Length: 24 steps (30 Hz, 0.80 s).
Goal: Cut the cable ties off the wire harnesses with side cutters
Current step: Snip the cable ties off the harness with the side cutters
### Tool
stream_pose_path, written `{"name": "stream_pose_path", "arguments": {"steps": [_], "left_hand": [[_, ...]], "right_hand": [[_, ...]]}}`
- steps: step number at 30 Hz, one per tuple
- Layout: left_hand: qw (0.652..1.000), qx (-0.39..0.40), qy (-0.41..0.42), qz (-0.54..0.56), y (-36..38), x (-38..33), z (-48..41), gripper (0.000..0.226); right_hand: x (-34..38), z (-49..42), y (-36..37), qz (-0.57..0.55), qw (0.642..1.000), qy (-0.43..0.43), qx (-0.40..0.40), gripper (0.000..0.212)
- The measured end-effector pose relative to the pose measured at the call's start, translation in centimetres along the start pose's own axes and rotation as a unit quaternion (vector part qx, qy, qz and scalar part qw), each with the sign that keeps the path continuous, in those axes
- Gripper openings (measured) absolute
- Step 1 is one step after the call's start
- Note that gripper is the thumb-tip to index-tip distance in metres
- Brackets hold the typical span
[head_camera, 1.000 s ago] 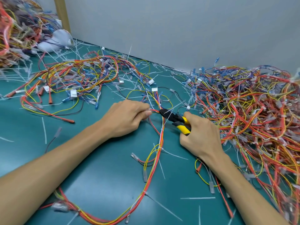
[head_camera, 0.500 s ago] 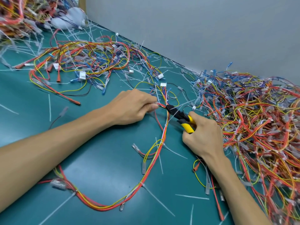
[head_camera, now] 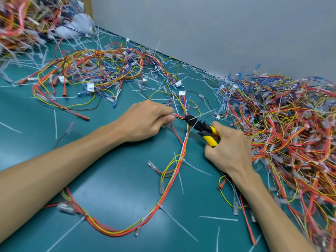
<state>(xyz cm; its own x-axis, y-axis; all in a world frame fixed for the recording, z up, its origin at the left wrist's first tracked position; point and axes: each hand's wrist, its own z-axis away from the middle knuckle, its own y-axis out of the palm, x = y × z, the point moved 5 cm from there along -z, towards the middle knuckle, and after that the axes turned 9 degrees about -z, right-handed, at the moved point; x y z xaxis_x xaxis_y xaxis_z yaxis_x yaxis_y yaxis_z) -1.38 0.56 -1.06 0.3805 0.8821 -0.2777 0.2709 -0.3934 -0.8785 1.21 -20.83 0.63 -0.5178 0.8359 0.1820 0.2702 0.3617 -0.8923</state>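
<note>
A wire harness (head_camera: 163,195) of red, orange, yellow and white wires loops across the green mat (head_camera: 112,179), bound by white cable ties. My left hand (head_camera: 145,120) pinches its wires near the top of the loop. My right hand (head_camera: 227,151) grips the yellow-handled side cutters (head_camera: 201,128). Their black jaws sit at the bundle just right of my left fingertips, where a white cable tie (head_camera: 197,116) sticks out. Whether the jaws have closed on the tie is unclear.
A large tangled pile of harnesses (head_camera: 283,128) fills the right side. Another harness heap (head_camera: 94,73) lies at back left, and a further pile (head_camera: 20,20) sits in the far left corner. Cut tie pieces (head_camera: 218,218) litter the mat. A grey wall (head_camera: 218,33) bounds the back.
The view has shifted slightly. Both hands keep the same hold, and the cutter jaws stay at the bundle beside my left fingertips.
</note>
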Motion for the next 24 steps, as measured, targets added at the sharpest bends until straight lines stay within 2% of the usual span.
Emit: {"name": "stream_pose_path", "arguments": {"steps": [14, 19, 24], "left_hand": [[1.000, 0.007, -0.005, 0.008, -0.06, -0.02, 0.06, 0.031], [1.000, 0.012, -0.010, 0.002, -0.08, -0.03, 0.03, 0.030], [1.000, 0.017, -0.018, -0.002, -0.23, -0.13, 0.04, 0.029]], "right_hand": [[0.17, 0.24, 0.06, -0.003, 0.999, -0.022, -0.025, 0.021], [0.00, 0.07, 0.25, 0.007, 1.000, -0.027, -0.013, 0.038], [0.11, 0.10, 0.27, -0.005, 0.999, -0.028, -0.013, 0.030]]}}
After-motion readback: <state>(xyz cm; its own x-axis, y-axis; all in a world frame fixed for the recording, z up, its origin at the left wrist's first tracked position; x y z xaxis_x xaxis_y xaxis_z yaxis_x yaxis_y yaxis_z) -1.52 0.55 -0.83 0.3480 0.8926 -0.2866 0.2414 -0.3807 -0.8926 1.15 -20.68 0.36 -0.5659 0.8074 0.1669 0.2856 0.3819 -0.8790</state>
